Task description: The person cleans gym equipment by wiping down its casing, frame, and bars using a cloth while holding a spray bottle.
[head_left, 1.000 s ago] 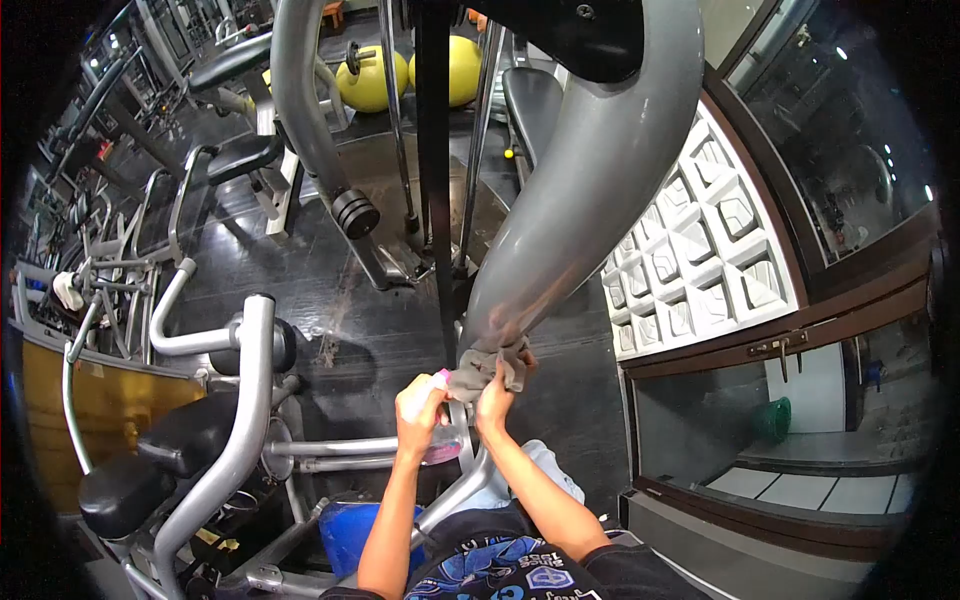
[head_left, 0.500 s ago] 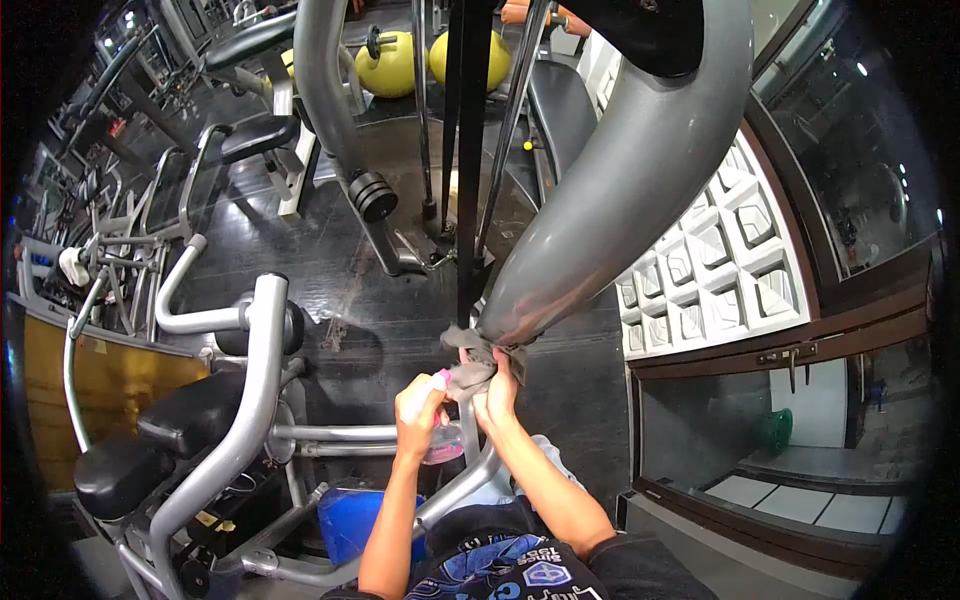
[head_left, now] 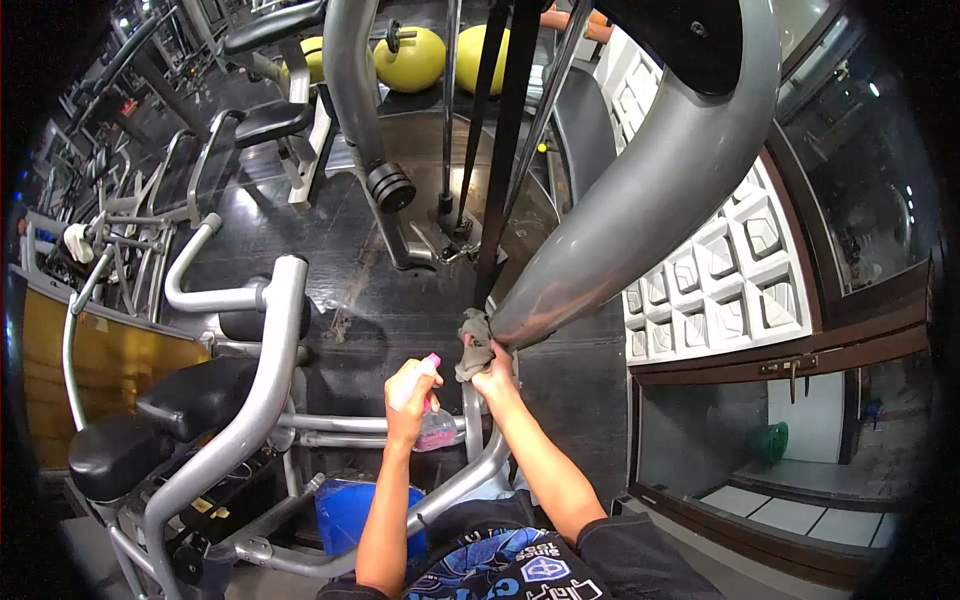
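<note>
My left hand [head_left: 411, 391] is wrapped around a spray bottle [head_left: 436, 431] with a pink nozzle and a clear body. Just right of it, my right hand [head_left: 492, 376] grips a crumpled grey cloth [head_left: 474, 345]. The cloth lies against the lower end of a thick grey machine frame tube [head_left: 600, 225], beside the black belt [head_left: 495, 200] that runs up the machine. Part of my right hand's fingers is hidden by the cloth.
A padded machine with a bent grey tube [head_left: 285, 340] stands at left, a blue panel [head_left: 365, 515] below. Yellow exercise balls [head_left: 410, 60] lie at the back. A white textured wall panel [head_left: 720, 270] and a brown-framed glass door [head_left: 700, 430] are on the right.
My left hand with the spray bottle has drawn back from the cloth, leaving a gap. The cloth is bunched closer around my right hand at the tube's end. The view has shifted slightly.
</note>
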Demonstrator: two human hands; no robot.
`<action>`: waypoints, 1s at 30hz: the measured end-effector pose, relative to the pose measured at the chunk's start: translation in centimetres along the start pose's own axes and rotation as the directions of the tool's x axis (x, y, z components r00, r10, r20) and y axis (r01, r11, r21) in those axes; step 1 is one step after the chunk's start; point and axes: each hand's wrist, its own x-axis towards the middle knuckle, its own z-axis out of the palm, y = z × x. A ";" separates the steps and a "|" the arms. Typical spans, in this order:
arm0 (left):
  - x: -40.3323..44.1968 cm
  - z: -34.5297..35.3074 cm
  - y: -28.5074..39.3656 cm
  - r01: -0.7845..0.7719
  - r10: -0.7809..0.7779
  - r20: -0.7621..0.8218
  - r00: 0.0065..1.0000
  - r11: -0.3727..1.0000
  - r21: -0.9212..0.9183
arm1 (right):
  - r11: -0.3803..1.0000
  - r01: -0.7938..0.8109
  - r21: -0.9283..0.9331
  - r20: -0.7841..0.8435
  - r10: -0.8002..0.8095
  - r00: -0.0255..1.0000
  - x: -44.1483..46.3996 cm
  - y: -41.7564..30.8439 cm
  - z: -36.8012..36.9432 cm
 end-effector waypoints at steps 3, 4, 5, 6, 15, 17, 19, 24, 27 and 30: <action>-0.2 0.2 0.2 0.024 -0.025 -0.023 0.999 1.000 -0.018 | 0.837 -0.401 0.372 0.222 0.339 0.914 -3.3 -2.4 2.1; -0.4 0.1 0.1 0.038 -0.038 -0.021 0.999 0.999 -0.027 | 0.886 -0.363 0.289 0.177 0.323 0.930 -7.1 -2.6 5.7; -0.7 0.1 -0.2 0.056 -0.056 -0.017 0.998 0.998 -0.036 | 0.860 -0.432 0.271 0.225 0.379 0.897 -9.7 -3.2 7.8; -0.7 0.0 -0.7 0.024 -0.024 -0.008 1.000 0.999 -0.030 | 0.857 -0.428 0.288 0.235 0.370 0.899 -10.9 -3.3 8.7; 0.1 1.6 -3.0 0.045 -0.049 0.042 0.998 0.996 0.078 | 0.953 -0.016 -0.302 0.018 0.022 1.000 -3.5 -1.4 -0.5; 0.0 2.2 -3.1 0.059 -0.062 0.029 0.998 0.994 0.097 | 0.943 0.109 -0.314 -0.074 -0.139 0.988 -4.7 -2.3 -1.1; -0.2 2.5 -4.0 0.069 -0.081 0.068 0.994 0.985 0.161 | 0.927 0.002 -0.374 -0.029 -0.014 0.999 -5.8 -5.5 -2.9; -0.9 4.1 -6.5 0.139 -0.162 0.101 0.982 0.969 0.204 | 0.870 0.134 -0.475 0.058 -0.121 0.991 -11.4 -12.7 -2.5; -1.4 5.5 -7.2 0.182 -0.207 0.071 0.976 0.949 0.259 | 0.890 0.032 -0.455 0.109 0.020 0.994 -14.0 -15.5 -1.3; -1.9 7.1 -7.9 0.182 -0.192 0.009 0.981 0.944 0.275 | 0.894 -0.035 -0.446 0.164 0.121 0.979 -13.4 -17.4 -2.5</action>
